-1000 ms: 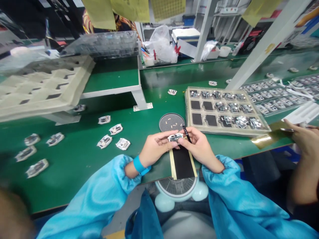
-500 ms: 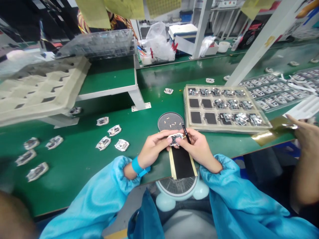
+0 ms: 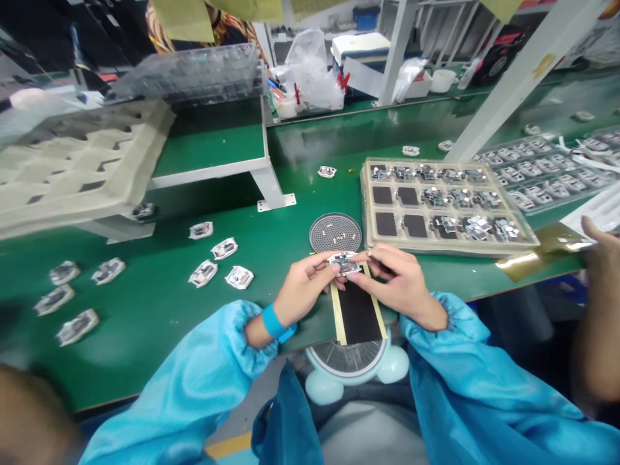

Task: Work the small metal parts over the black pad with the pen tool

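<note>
1 part [image 3: 343, 263] btw hands [image 3: 303, 292], bench edge [image 3: 194, 367]

My right hand [image 3: 400, 281] has turned since the earlier views. Its fingers, then curled up behind the small part [image 3: 343, 263], now lie flatter and reach leftward onto it. The black tool that stood upright out of that grip no longer stands up, and I cannot tell how it lies now. At the right edge, a co-worker's hand [image 3: 599, 244] sits higher and further right, fingers raised.
</note>
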### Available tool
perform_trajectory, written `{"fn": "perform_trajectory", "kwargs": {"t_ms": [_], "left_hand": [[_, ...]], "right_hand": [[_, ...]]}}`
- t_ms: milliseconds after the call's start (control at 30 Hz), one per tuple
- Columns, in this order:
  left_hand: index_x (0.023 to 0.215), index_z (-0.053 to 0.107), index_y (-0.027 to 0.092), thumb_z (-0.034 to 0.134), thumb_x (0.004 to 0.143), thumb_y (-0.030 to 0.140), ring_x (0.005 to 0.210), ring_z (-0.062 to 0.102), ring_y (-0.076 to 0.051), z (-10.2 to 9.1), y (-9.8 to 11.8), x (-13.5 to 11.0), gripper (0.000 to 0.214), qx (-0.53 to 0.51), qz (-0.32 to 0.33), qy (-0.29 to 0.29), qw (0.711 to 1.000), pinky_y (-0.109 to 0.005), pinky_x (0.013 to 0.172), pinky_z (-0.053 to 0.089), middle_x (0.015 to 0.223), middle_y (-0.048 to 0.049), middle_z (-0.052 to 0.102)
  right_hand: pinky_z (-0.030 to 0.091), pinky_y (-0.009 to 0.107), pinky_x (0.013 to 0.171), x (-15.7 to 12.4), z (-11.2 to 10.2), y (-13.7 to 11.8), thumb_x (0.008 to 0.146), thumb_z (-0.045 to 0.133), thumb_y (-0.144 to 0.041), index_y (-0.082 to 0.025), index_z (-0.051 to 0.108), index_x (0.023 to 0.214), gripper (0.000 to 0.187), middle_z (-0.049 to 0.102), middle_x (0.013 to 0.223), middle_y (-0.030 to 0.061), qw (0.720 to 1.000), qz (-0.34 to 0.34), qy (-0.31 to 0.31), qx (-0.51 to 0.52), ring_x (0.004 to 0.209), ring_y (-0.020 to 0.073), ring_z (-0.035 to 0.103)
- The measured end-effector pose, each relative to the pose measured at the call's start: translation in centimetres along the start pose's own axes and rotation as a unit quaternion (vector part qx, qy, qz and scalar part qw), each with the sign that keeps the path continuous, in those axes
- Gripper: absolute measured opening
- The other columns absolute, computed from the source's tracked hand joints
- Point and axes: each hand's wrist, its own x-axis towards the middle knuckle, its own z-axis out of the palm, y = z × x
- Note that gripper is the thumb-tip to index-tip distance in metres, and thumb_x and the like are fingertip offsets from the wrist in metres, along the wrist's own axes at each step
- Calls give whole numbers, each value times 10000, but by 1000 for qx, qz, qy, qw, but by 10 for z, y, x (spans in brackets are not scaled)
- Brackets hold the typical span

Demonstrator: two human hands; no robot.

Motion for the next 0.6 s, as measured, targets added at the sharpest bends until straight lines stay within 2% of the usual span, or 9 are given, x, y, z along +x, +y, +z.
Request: {"fn": "perform_trajectory", "kwargs": {"t_ms": [67, 133, 267, 400, 600], "left_hand": [[1195, 735, 106, 724, 884, 413, 629, 657, -151, 0, 1, 0, 437, 3, 3, -4, 1000, -233, 527, 446, 766, -70, 743], [1199, 737, 108, 728, 880, 416, 624, 646, -145, 0, 0, 0, 443, 3, 3, -5, 1000, -231, 527, 440, 755, -63, 734], [1230, 726, 112, 718, 891, 421, 671, 668, -160, 0, -2, -1, 458, -2, -19, -28, 999, -231, 542, 447, 788, -73, 740], [1245, 720, 115, 710, 901, 413, 675, 674, -155, -1, -3, -1, 455, -5, -26, -42, 999, -220, 539, 443, 794, -72, 735], [1256, 708, 114, 707, 904, 417, 669, 684, -154, -1, -4, -1, 465, -9, -25, -46, 999, -209, 524, 456, 807, -75, 726]], "right_hand": [[466, 297, 594, 1, -8, 2, 861, 776, -325, -238, 752, 1123, 277, 587, 726, 1, 994, -82, -49, -46, 631, 142, 521], [474, 298, 606, 1, -14, 5, 900, 735, -305, -248, 732, 1200, 306, 609, 769, 15, 988, -111, -76, -74, 661, 148, 548], [501, 298, 641, 2, -22, 8, 950, 648, -244, -268, 708, 1249, 306, 638, 844, 40, 975, -135, -119, -127, 734, 161, 605], [536, 295, 682, 5, -28, 7, 954, 634, -245, -265, 699, 1244, 298, 665, 937, 61, 962, -161, -153, -162, 803, 173, 646], [548, 293, 713, 6, -31, 7, 972, 616, -285, -293, 682, 1275, 311, 691, 1016, 69, 948, -162, -167, -219, 860, 188, 668]]}}
